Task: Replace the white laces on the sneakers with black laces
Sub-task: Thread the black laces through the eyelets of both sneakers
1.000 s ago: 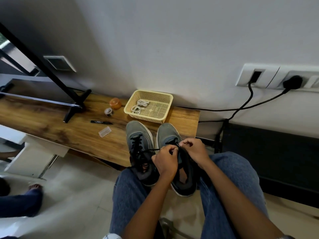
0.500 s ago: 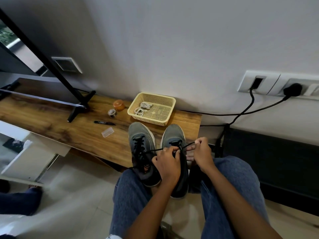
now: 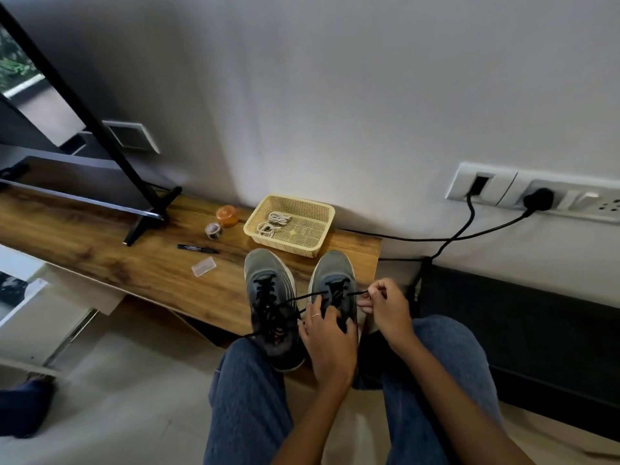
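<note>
Two grey sneakers stand side by side at the near edge of a wooden shelf. The left sneaker is threaded with a black lace. My left hand presses down on the right sneaker and grips its black lace. My right hand pinches the other end of that lace, drawn out to the right of the shoe. White laces lie coiled in a yellow mesh basket behind the shoes.
On the shelf to the left lie a black marker, a small clear case, a tape roll and an orange jar. A black stand foot rests further left. Black cables run from wall sockets on the right.
My right hand has moved away from the shoe to the right, drawing the black lace end out. My left hand stays on the right sneaker.
</note>
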